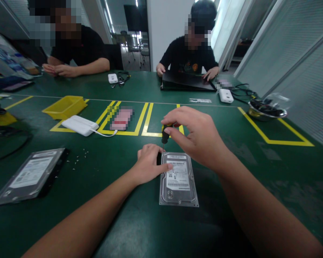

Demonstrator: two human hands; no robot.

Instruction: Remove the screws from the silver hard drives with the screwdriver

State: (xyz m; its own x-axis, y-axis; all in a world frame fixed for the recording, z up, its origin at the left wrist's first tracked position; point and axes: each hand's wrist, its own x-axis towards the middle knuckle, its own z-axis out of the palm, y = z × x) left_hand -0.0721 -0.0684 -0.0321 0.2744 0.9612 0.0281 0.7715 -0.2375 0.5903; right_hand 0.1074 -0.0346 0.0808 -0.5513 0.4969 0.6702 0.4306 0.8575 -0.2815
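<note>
A silver hard drive (179,182) lies flat on the green table in front of me. My right hand (199,136) grips a small black-handled screwdriver (165,133) from above, holding it upright with its tip at the drive's far left corner. Resting on the drive's far left edge, my left hand (150,163) has its thumb across the white label and holds the drive down.
A second hard drive (29,175) lies at the left, with several loose screws (79,159) beside it. Further back are a white power bank (79,125), a yellow tray (64,106) and a metal bowl (267,111). Two people sit across the table, one with a laptop (187,81).
</note>
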